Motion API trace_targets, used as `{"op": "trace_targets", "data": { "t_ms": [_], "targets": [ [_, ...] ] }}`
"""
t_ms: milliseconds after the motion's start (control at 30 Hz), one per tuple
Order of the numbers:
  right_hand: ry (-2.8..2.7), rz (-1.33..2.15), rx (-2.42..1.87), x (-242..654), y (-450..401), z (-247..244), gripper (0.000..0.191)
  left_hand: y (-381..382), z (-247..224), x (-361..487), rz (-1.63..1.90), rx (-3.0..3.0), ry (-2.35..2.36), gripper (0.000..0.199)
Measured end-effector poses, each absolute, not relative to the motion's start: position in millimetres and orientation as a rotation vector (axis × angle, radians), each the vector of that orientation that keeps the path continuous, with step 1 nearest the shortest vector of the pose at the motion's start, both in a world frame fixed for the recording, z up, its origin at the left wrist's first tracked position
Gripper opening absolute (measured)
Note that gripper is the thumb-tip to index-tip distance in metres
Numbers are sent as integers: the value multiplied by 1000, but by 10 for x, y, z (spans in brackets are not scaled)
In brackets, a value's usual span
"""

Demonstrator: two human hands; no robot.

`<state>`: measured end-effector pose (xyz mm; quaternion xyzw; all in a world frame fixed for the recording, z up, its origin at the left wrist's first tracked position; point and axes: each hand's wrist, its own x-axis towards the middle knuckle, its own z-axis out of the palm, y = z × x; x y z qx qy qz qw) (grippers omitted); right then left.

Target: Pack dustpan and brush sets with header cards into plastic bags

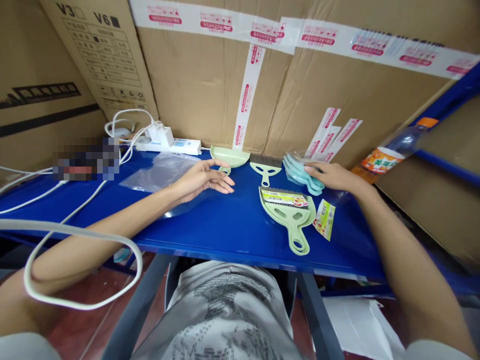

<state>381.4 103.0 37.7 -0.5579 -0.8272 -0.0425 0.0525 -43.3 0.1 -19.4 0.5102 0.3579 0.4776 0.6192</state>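
Observation:
My left hand (210, 181) hovers over the blue table, palm turned inward and fingers stretched apart, holding nothing. Just beyond its fingertips lies a pale green dustpan (232, 157), its handle partly hidden by the fingers. A small green-handled brush (265, 167) with dark bristles rests to the right of it. My right hand (332, 175) has its fingers closed on a light-blue item in clear plastic (300, 175), which looks like a dustpan set. Nearer me sits a green dustpan with a brush nested on it (294, 220), a label across the bristles. A loose yellow-green label (324, 219) lies beside it.
Clear plastic bags (157, 172) lie at the left, before a white power strip (183, 146) with plugs and cables. A white cable (84, 304) loops over my left forearm. An orange-capped bottle (390, 152) leans at the right. Cardboard (202, 80) walls the back.

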Motion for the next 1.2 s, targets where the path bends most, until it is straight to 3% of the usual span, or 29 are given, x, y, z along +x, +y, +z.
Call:
{"op": "trace_targets", "data": {
  "t_ms": [267,433,533,633,800,967,1200],
  "targets": [
    [-2337,-234,-1801,3636,1043,174,55,-28,-182,-438,1138,1203,861,36],
    [-2179,-379,-1498,3577,848,168,50,-22,-180,-443,1148,1217,887,32],
    [-2304,-193,-1223,3455,619,208,38,-23,-169,-441,1152,1224,908,32],
    [-2592,162,-1022,3374,457,235,39,-32,-155,-438,1155,1227,924,30],
    [-2856,525,-999,3444,401,209,62,-45,-147,-438,1152,1246,918,29],
    [-2824,660,-1150,3479,314,280,83,-42,-146,-444,1156,1248,910,28],
    [-2921,841,-952,3556,154,251,121,-19,-168,-458,1168,1256,899,28]
  ]
}}
